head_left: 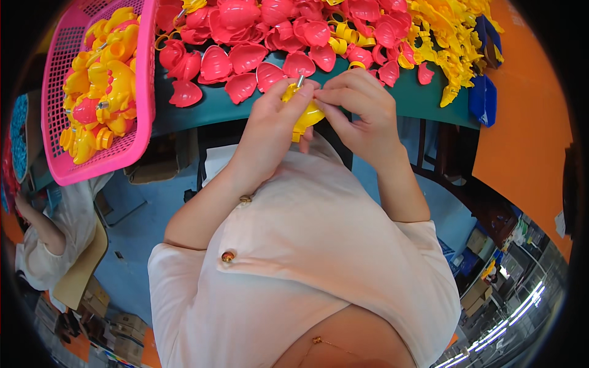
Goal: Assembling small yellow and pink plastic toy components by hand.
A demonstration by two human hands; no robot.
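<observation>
In front of my chest, at the table's near edge, my left hand [273, 119] is closed round a yellow plastic toy part [310, 116]. A short metal pin [300, 81] sticks up by my left thumb. My right hand [362, 107] meets it from the other side, thumb and forefinger pinched together at the part's upper edge. Whatever lies between those right fingertips is hidden or too small to make out. Just beyond both hands, red shell-shaped plastic pieces [243, 88] are spread over the green tabletop [405, 101].
At the left a pink mesh basket [147, 104] holds yellow and red toy assemblies. Yellow plastic parts [438, 37] are heaped at the right, beside blue bins [483, 101]. An orange surface [521, 141] lies further right. Another person [52, 233] sits at the far left.
</observation>
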